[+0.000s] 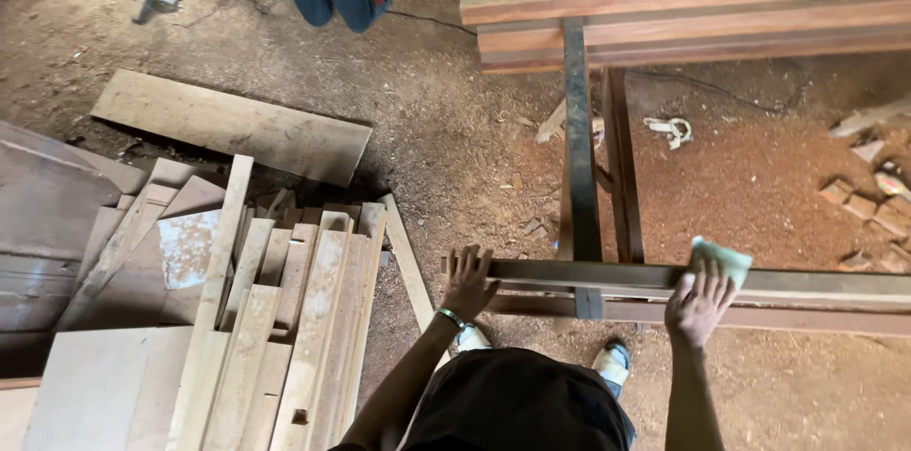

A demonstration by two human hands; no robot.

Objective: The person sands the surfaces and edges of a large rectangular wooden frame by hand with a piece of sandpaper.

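The left hand point(467, 282) lies flat, fingers spread, on the beam's point(807, 286) end; the right hand point(700, 299) presses green sandpaper point(723, 259) onto it — splinters could jab fingers.

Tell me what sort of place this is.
Most likely a woodworking shop: reddish sawdust covers the dirt floor, pale sawn planks lie stacked, and long brown timber beams rest on a dark metal trestle.
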